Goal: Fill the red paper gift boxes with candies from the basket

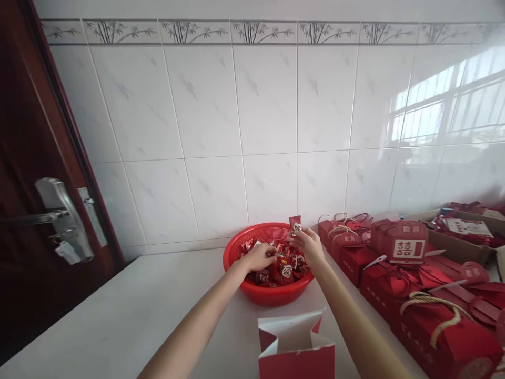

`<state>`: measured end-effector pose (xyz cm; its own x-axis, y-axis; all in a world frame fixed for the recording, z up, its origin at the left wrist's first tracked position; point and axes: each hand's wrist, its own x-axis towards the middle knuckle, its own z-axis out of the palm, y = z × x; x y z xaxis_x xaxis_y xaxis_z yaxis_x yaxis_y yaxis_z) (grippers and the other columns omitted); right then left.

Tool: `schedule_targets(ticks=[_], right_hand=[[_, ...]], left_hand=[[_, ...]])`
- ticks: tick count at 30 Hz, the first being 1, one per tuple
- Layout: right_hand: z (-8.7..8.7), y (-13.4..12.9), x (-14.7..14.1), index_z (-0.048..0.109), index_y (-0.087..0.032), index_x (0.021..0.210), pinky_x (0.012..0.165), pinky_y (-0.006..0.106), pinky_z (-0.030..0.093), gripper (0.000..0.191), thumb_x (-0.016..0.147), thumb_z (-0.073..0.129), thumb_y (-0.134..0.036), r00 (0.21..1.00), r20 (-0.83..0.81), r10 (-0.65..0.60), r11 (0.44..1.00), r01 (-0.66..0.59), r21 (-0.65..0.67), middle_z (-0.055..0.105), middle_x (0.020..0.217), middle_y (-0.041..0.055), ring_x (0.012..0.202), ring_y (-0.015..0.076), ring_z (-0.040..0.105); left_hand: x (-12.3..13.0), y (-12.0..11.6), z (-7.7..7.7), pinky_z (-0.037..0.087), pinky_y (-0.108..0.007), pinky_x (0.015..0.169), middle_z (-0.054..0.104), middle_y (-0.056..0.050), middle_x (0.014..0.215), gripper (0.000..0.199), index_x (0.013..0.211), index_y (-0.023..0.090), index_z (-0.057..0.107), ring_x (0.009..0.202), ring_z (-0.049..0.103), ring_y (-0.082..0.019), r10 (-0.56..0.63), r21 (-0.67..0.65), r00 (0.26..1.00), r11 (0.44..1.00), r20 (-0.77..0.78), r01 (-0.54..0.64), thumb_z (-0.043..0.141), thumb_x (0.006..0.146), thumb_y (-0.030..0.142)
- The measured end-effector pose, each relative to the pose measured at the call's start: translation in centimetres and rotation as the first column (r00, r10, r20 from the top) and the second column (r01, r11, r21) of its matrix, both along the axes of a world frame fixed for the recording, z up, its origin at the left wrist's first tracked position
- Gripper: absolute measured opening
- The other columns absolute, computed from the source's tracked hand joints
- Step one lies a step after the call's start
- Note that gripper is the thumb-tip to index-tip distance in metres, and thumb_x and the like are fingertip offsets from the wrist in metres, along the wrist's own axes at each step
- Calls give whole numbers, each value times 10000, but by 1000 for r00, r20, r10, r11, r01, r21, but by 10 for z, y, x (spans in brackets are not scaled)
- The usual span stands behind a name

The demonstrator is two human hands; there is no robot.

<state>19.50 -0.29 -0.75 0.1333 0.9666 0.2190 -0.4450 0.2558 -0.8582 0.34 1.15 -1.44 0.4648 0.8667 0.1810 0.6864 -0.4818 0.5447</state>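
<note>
A red plastic basket (232, 252) with perforated sides stands against the tiled wall, holding many wrapped candies (286, 270) in red wrappers. My right hand (310, 246) is above the basket's right side, closed on a red wrapped candy (295, 224) with a pale printed label. My left hand (259, 257) reaches over the left part of the basket. Its fingers are curled together among the candies, and what they grip, if anything, cannot be made out. Between my forearms, in front of the basket, stands a red paper box (296, 363) with its white-lined top open.
On the right sit several red gift boxes (398, 302) with rope handles and ribbons. Behind them is a cardboard carton (473, 251) of more red items. A dark wooden door (35, 142) with a metal handle (63, 216) borders the white table (158, 300) at left.
</note>
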Motion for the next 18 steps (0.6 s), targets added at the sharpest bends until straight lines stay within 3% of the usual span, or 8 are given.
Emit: schedule_targets(ticks=[5,8,11,13,18], right_hand=[[5,-2,0,597,-185,689,599,254,559,340,470,831,-298,988,-154,-1,1000,-3,-21,725,729,40,714,186,710],[9,-4,-1,615,-181,686,566,240,538,321,456,823,-263,982,-191,-15,1000,10,-25,720,710,22,661,158,677],[9,-5,0,631,-184,717,497,223,482,320,474,825,-261,982,-186,-22,999,18,-27,713,658,10,547,124,605],[7,-5,0,640,-179,717,456,217,436,306,496,823,-285,985,-170,-20,999,14,-38,693,602,5,482,109,552],[4,-5,0,602,-178,627,453,237,435,277,516,823,-304,985,-163,-52,995,36,-98,660,531,9,446,118,540]], left_hand=[[14,2,12,408,-421,1074,634,-141,1355,408,1222,176,685,1230,588,-316,-85,-4,976,996,-201,86,652,842,322],[36,8,18,423,-355,1059,610,-95,1402,419,1261,215,658,1270,574,-276,-132,-22,958,991,-255,130,631,876,379],[62,12,18,500,-278,908,733,-43,1173,350,1085,233,730,1080,676,-243,-176,-70,929,984,-325,162,718,798,433],[72,13,16,525,-289,803,766,-48,963,325,920,214,753,919,708,-260,-164,-108,902,985,-399,131,792,697,446],[64,17,17,498,-424,899,751,-144,860,113,740,172,727,966,689,-354,26,-101,814,989,-580,-104,753,659,247]])
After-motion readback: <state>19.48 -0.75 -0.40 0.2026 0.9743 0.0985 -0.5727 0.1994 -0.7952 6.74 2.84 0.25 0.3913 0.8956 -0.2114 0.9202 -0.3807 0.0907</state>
